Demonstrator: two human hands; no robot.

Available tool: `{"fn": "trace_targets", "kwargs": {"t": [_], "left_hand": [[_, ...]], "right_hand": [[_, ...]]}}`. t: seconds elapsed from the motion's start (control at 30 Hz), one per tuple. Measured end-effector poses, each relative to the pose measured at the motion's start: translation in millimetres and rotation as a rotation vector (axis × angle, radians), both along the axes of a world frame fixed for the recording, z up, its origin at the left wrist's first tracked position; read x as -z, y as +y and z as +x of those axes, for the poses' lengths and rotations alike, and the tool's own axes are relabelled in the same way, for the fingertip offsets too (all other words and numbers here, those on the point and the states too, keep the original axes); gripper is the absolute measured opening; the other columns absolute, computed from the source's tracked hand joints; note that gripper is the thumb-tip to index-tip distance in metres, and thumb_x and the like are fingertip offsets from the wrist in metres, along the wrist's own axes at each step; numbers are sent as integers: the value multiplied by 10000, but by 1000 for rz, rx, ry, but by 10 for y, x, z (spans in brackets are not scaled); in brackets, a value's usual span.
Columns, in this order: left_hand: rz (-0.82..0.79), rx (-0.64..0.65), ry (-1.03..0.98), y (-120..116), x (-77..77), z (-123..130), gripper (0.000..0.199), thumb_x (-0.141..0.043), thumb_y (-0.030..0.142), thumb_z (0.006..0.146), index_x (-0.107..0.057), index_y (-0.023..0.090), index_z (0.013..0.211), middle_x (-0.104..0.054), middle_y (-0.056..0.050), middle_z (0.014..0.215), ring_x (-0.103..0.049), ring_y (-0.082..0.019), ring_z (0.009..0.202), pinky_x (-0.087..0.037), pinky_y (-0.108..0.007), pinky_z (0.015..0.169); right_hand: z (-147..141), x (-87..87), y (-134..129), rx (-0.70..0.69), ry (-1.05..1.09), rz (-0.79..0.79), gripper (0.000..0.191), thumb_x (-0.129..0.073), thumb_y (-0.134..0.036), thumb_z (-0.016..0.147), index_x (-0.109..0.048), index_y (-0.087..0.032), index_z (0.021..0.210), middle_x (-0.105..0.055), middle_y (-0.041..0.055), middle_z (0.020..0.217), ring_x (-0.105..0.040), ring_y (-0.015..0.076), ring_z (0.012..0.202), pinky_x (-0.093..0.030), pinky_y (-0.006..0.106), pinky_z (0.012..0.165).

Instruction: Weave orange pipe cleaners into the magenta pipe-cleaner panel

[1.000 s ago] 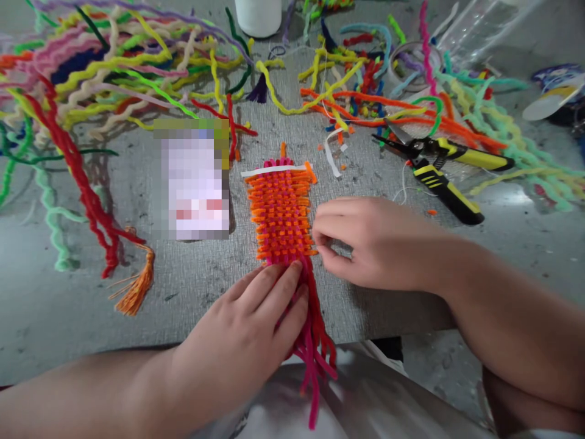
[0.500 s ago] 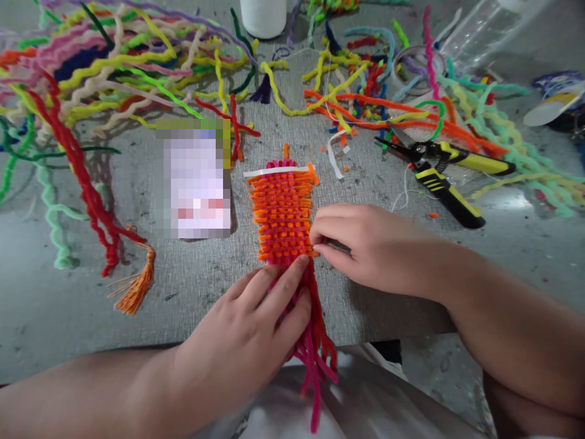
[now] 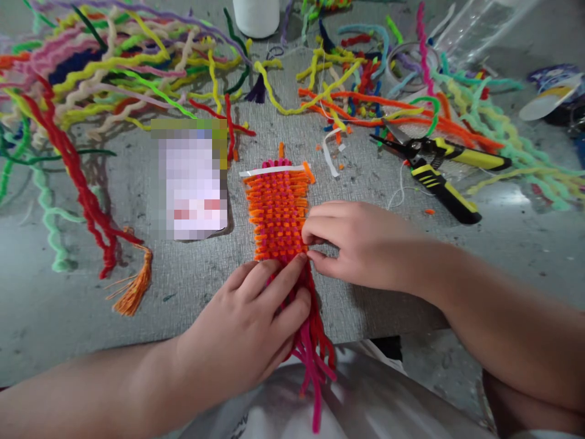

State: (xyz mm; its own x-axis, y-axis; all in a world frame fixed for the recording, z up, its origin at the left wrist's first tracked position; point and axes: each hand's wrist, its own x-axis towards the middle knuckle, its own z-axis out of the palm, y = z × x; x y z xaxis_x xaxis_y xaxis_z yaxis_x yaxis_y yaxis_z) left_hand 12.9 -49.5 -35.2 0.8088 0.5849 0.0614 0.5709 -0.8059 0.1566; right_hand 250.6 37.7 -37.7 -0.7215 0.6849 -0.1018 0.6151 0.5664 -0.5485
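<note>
A woven pipe-cleaner strip (image 3: 276, 210), orange rows crossing pink and red strands, lies on the grey table with a white band (image 3: 274, 171) across its far end. Over its lower part bends my left hand (image 3: 260, 305), closed on the weave and pressing it down, index fingertip at the lower right edge. My right hand (image 3: 338, 238) pinches at the right edge of the lowest orange rows, thumb and finger close together. Loose pink strands (image 3: 313, 378) and red strands (image 3: 325, 341) hang past the table edge toward my lap. My left palm hides part of the strands.
Pliers-like cutters (image 3: 434, 164) with yellow-black handles lie open at right. A blurred-out phone-like object (image 3: 192, 183) sits left of the weave. Piles of coloured pipe cleaners (image 3: 123, 73) spread at far left. An orange tassel (image 3: 133, 289) and a white container (image 3: 256, 15) are nearby.
The whole view has shifted slightly. My right thumb and finger have moved in a little at the weave's right edge, closer to my left index fingertip. The left hand keeps its place.
</note>
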Motion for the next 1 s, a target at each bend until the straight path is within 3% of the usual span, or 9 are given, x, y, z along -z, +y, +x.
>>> {"fn": "trace_targets", "kwargs": {"t": [0.3, 0.47, 0.73, 1.0], "left_hand": [[50, -5, 36, -64, -27, 9, 339, -555, 297, 1039, -673, 145, 1318, -654, -198, 1494, -664, -339, 1173, -603, -463, 957], [64, 16, 14, -82, -20, 12, 317, -624, 251, 996, -700, 134, 1281, -715, -150, 1419, -677, -357, 1168, -629, -465, 933], [54, 10, 27, -84, -12, 24, 345, -625, 250, 985, -697, 132, 1302, -689, -162, 1469, -700, -343, 1167, -643, -468, 949], [138, 22, -57, -113, -28, -1, 311, -559, 198, 1008, -699, 76, 1257, -746, -209, 1351, -756, -329, 1171, -674, -403, 894]], "right_hand": [[31, 6, 48, -140, 20, 88, 130, -579, -147, 988, -676, -173, 907, -651, 53, 897, -563, 193, 844, -337, 329, 710], [64, -20, 69, -243, -2, 104, 177, -570, -153, 1035, -733, -175, 971, -655, 59, 936, -575, 204, 880, -357, 338, 732], [49, -9, 73, -226, -27, 143, 193, -565, -187, 1055, -734, -160, 966, -676, 62, 920, -589, 218, 901, -368, 346, 727], [-44, 38, -9, -243, 105, 257, 253, -537, -208, 1062, -735, -157, 914, -704, 101, 937, -568, 230, 893, -423, 359, 751]]}}
